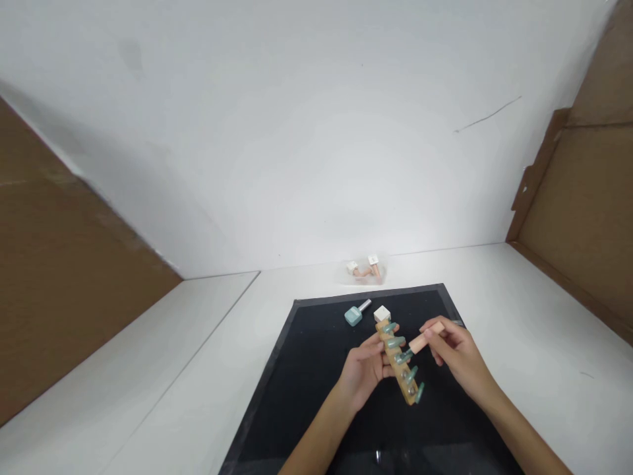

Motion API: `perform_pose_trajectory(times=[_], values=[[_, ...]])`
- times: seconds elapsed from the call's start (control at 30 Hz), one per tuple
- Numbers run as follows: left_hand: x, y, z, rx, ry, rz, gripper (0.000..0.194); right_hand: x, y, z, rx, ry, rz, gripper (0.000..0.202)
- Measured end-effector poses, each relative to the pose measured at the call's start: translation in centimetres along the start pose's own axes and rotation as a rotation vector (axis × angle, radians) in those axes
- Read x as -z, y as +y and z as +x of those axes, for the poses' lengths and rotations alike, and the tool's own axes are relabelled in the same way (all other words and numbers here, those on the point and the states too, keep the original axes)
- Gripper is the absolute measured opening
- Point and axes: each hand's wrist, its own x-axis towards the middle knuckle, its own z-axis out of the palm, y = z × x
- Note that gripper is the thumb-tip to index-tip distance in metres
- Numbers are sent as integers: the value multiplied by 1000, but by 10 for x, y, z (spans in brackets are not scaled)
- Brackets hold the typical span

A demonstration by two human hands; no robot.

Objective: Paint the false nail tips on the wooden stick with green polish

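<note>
My left hand point(363, 371) is closed around a wooden strip point(390, 349), tilted over the black mat. Several green false nails point(395, 342) stick out from the strip along its length. In my right hand point(452, 346), between thumb and fingers, is a peach-coloured brush handle point(426, 337). Its brush end meets a green nail near the middle of the strip; the bristles are too small to make out. A white square block point(382, 314) lies just beyond the strip's far end. Left of it is a pale green polish bottle point(353, 316) with a silvery cap.
The black mat point(306, 369) covers part of the white table point(217, 343). Behind it, near the wall, a clear tray point(366, 280) holds white and peach pieces. Brown cardboard panels stand at left point(74, 264) and right point(578, 198).
</note>
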Motion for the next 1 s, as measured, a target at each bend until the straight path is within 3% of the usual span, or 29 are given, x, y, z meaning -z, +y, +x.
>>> perform_pose_trajectory(times=[0.3, 0.77, 1.0], values=[[3, -2, 0, 1, -19, 8, 47, 1, 3, 0, 26, 63, -40, 28], [6, -2, 0, 8, -39, 11, 36, 1, -1, -2, 164, 204, -158, 20], [0, -2, 0, 14, -20, -19, 33, 4, -2, -4, 197, 60, -106, 23]])
